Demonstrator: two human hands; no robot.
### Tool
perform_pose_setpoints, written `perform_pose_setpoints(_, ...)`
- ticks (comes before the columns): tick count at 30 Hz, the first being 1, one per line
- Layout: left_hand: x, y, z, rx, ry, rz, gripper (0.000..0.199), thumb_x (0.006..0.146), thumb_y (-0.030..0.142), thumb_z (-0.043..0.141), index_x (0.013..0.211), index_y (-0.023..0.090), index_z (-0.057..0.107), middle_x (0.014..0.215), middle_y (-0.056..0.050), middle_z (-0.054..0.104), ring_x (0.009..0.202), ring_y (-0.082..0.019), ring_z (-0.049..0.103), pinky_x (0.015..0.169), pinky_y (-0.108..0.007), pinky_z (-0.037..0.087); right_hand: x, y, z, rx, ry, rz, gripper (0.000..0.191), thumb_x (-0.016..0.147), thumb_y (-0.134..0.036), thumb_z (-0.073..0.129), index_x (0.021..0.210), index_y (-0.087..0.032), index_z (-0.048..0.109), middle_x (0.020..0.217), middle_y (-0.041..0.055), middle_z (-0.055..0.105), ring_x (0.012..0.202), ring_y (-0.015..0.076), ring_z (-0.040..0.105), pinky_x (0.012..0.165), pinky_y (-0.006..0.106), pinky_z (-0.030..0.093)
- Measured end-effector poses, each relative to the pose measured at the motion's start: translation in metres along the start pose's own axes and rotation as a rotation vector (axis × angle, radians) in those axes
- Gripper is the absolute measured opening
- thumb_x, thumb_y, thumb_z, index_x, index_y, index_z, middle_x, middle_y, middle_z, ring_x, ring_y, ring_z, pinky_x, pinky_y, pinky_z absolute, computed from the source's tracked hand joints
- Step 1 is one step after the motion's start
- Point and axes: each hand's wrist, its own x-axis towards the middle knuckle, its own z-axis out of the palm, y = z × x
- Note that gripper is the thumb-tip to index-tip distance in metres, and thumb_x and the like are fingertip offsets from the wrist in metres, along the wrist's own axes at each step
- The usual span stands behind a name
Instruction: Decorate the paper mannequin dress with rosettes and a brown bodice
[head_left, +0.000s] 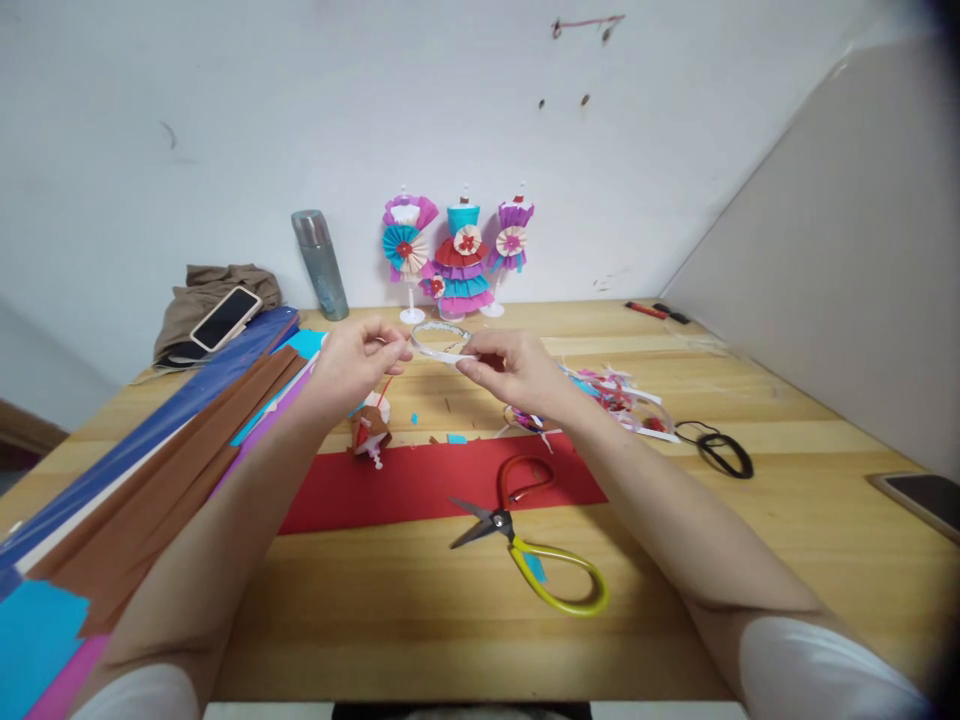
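My right hand (517, 370) grips what looks like a thin roll of white double-sided tape (442, 356) between thumb and fingers, held above the table. Close to the left edge of the roll, my left hand (367, 355) has its thumb and fingertips pinched together; what is between them, if anything, I cannot make out. Below my left hand a small doll form (370, 430) in brown and white paper lies on its side. Scissors (499, 520) with one red and one yellow handle lie spread, partly over a strip of red crepe paper (405, 485).
Three small dress forms in ruffled paper (465, 260) and a grey flask (321, 265) stand against the wall. Folded crepe paper (150, 500) and a phone (226, 318) are at left. Paper scraps (619, 395), a black hair tie (726, 455) and another phone (926, 500) lie at right.
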Motion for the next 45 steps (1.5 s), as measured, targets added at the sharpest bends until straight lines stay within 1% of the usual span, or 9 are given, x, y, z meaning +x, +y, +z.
perform_pose_setpoints(6, 0.004, -0.006, -0.008, 0.118, -0.049, -0.050, 0.031, 0.083, 0.025, 0.061, 0.110, 0.011, 0.067, 0.101, -0.011, 0.071, 0.076, -0.016, 0.071, 0.068, -0.028, 0.059, 0.000, -0.002, -0.002, -0.036, -0.027, 0.019, 0.022, 0.088, -0.026, 0.053, 0.069, -0.016, 0.058, 0.062, -0.0011, 0.050, 0.060, 0.0119, 0.045, 0.062, 0.026, 0.029)
perform_pose_setpoints(18, 0.000, -0.002, -0.011, 0.504, -0.245, 0.074, 0.026, 0.084, 0.036, 0.055, 0.071, 0.016, 0.067, 0.067, -0.002, 0.064, 0.064, -0.015, 0.058, 0.056, -0.024, 0.040, -0.001, -0.003, -0.004, -0.095, -0.136, -0.003, 0.021, 0.087, -0.026, 0.053, 0.070, -0.015, 0.059, 0.063, 0.0010, 0.055, 0.060, 0.0116, 0.044, 0.061, 0.027, 0.027)
perform_pose_setpoints(24, 0.003, 0.002, -0.021, 0.300, -0.288, 0.224, 0.024, 0.077, 0.035, 0.064, 0.061, 0.017, 0.065, 0.099, -0.006, 0.070, 0.093, -0.019, 0.064, 0.082, -0.030, 0.050, 0.000, 0.005, -0.018, 0.143, -0.214, -0.053, 0.030, 0.091, -0.039, 0.055, 0.071, -0.017, 0.059, 0.060, -0.0027, 0.048, 0.058, 0.0109, 0.040, 0.059, 0.027, 0.029)
perform_pose_setpoints(30, 0.001, -0.001, -0.018, -0.050, -0.461, -0.048, 0.024, 0.076, 0.037, 0.070, 0.071, 0.014, 0.068, 0.085, -0.008, 0.074, 0.056, -0.011, 0.062, 0.051, -0.022, 0.047, 0.002, 0.012, -0.021, 0.422, -0.309, -0.016, 0.036, 0.090, -0.049, 0.056, 0.074, -0.018, 0.062, 0.061, -0.0028, 0.048, 0.057, 0.0101, 0.041, 0.055, 0.026, 0.031)
perform_pose_setpoints(33, 0.001, -0.001, -0.017, -0.178, -0.423, -0.068, 0.025, 0.073, 0.037, 0.076, 0.072, 0.013, 0.068, 0.070, -0.006, 0.072, 0.057, -0.011, 0.063, 0.051, -0.019, 0.048, 0.003, 0.013, -0.020, 0.540, -0.220, 0.044, 0.028, 0.083, -0.047, 0.065, 0.089, -0.020, 0.064, 0.072, -0.0015, 0.058, 0.060, 0.0108, 0.051, 0.056, 0.025, 0.037)
perform_pose_setpoints(35, 0.001, 0.000, -0.020, -0.269, -0.337, -0.079, 0.026, 0.069, 0.034, 0.080, 0.070, 0.012, 0.066, 0.072, -0.006, 0.073, 0.057, -0.010, 0.064, 0.054, -0.019, 0.051, 0.003, 0.013, -0.025, 0.542, -0.039, 0.097, 0.030, 0.078, -0.041, 0.071, 0.099, -0.022, 0.062, 0.086, 0.0000, 0.064, 0.063, 0.0108, 0.057, 0.055, 0.025, 0.040)
perform_pose_setpoints(38, 0.001, 0.003, -0.024, -0.344, -0.194, -0.110, 0.025, 0.067, 0.029, 0.082, 0.068, 0.012, 0.064, 0.079, -0.006, 0.075, 0.061, -0.009, 0.066, 0.058, -0.017, 0.053, 0.000, 0.013, -0.039, 0.420, 0.111, 0.178, 0.025, 0.079, -0.037, 0.071, 0.095, -0.020, 0.060, 0.092, 0.0013, 0.065, 0.061, 0.0100, 0.059, 0.053, 0.024, 0.040)
perform_pose_setpoints(42, 0.001, 0.003, -0.024, -0.294, -0.222, -0.164, 0.024, 0.069, 0.029, 0.082, 0.069, 0.011, 0.066, 0.080, -0.007, 0.075, 0.061, -0.010, 0.067, 0.058, -0.018, 0.054, -0.021, 0.011, -0.047, 0.072, -0.437, 0.140, 0.004, 0.081, -0.018, 0.062, 0.082, -0.015, 0.065, 0.075, 0.0018, 0.065, 0.061, 0.0116, 0.056, 0.058, 0.025, 0.039)
perform_pose_setpoints(45, 0.001, 0.003, -0.022, -0.252, -0.309, -0.188, 0.030, 0.068, 0.035, 0.084, 0.070, 0.011, 0.067, 0.076, -0.009, 0.074, 0.062, -0.013, 0.068, 0.057, -0.021, 0.055, -0.051, 0.006, -0.036, -0.165, -0.716, 0.065, 0.012, 0.078, -0.007, 0.059, 0.080, -0.016, 0.068, 0.075, 0.0033, 0.068, 0.067, 0.0135, 0.057, 0.064, 0.026, 0.038)
